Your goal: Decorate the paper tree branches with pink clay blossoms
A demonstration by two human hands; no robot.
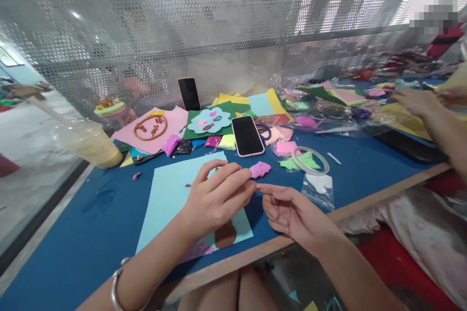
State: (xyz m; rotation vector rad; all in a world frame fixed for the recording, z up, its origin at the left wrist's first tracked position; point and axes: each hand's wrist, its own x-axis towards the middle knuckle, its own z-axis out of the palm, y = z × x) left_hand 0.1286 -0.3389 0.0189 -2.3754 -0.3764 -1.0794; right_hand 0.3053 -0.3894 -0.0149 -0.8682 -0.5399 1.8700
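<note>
My left hand (221, 197) hovers over a light blue paper sheet (171, 199), its fingers pinched together at the tip of my right index finger. My right hand (292, 211) is beside the sheet's right edge, index finger stretched out and the other fingers curled in. A tiny brownish bit shows where the fingertips meet, too small to make out. On the sheet lies a flat brown clay shape (225, 234), partly under my left hand, and purple clay (197, 251) along its lower edge. A lump of purple clay (260, 169) sits just behind my fingertips.
A phone (248, 136) lies behind the sheet; another phone (189, 94) leans against the mesh wall. A tape roll (311, 161) and clay packets are at right. A drink cup (89, 146) tilts at left. Another person's hand (416, 102) reaches in at far right.
</note>
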